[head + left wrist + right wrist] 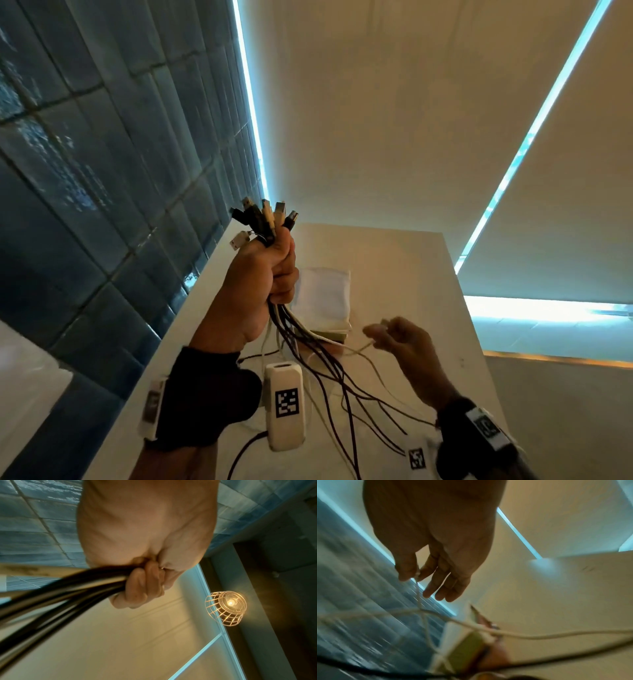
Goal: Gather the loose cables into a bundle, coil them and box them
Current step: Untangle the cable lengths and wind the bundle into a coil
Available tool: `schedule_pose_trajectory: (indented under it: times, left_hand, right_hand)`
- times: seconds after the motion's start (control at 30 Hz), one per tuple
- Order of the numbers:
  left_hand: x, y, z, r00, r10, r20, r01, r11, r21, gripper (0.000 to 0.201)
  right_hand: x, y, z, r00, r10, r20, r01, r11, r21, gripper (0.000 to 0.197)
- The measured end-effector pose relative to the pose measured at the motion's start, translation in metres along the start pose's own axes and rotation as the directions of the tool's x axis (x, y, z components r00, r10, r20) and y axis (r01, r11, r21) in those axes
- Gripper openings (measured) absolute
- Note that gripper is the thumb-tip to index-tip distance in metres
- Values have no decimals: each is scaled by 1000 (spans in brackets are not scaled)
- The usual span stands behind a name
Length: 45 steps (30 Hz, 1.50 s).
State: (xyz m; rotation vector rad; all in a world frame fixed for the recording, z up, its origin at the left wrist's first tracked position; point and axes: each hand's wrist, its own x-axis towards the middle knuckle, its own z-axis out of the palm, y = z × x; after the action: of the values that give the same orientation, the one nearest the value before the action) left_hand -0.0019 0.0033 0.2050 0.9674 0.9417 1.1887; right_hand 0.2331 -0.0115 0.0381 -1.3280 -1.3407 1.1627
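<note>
My left hand is raised above the desk, fingers curled tight round the cables just below their plugs. The plugs point up and away from me, toward the desk's far edge, and the bundle's long axis runs steeply down from my fist to the near edge, where the black and white tails fan out loose and trail over the surface.

My right hand hangs lower, toward the right edge. Thumb and forefinger pinch the end of one thin white cable; the other fingers are straight and relaxed. That cable sags back across toward the bundle and is not yet in my left fist.

What worries me: the pinch is light and at the very tip, so a snag among the crossed tails could pull the white cable free. I would also have to loosen my left hand to take it in, and then the plugs could slide out of line or a cable drop. The tails cross each other near the near edge, so coiling them as they lie would likely knot them. The white box sits mid-desk just behind my fist, and dragging tails could catch or shift it.
</note>
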Motion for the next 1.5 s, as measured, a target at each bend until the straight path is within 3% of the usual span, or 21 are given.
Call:
schedule_pose_trajectory:
  times: [0.07,0.17,0.3,0.4,0.5,0.6,0.7,0.77,0.97,1.03,1.17,1.27,1.5]
  left_hand:
    - [3,-4,6,1000,-13,-7,14,998,60,34]
    - [5,-7,13,1000,-8,-4,8,987,163,29]
    - [1,-10,16,999,18,36,-27,959,284,27]
    - [-6,-13,20,997,67,34,-75,925,372,26]
    - [-7,-12,21,991,129,-31,-115,950,289,28]
    - [-5,-4,15,987,151,-54,-142,980,139,26]
    - [-10,-5,18,989,141,36,-145,965,220,32]
    - [-12,-8,22,989,150,14,-149,951,270,37]
    - [-1,7,14,962,246,-122,-224,960,165,32]
    - [-1,13,11,957,247,-149,-226,963,148,33]
    - [-5,31,11,962,242,-126,-256,960,-110,38]
    - [-4,44,5,932,317,-173,-335,939,-82,41]
    - [-1,66,-6,927,367,-76,-375,914,-155,43]
  right_hand:
    - [6,-39,12,999,-47,-11,48,963,265,31]
    - [9,-89,32,987,-158,-37,159,898,409,25]
    - [8,-126,46,959,-282,12,249,866,434,18]
    - [5,-139,57,958,-286,-12,260,852,454,14]
    - [2,-135,65,971,-237,21,207,886,414,33]
    - [-4,-121,65,958,-276,72,230,897,378,26]
    - [-6,-124,67,951,-306,37,264,870,416,20]
    - [-4,-132,70,948,-315,32,272,860,432,23]
    - [-1,-116,53,912,-392,118,374,915,150,24]
    - [-1,-101,40,933,-343,111,336,938,79,27]
    - [-3,-67,16,963,-260,72,264,963,-59,33]
    - [-9,-36,-6,980,-199,32,201,971,-131,37]
    - [-42,20,-68,988,-46,-149,7,967,-253,50]
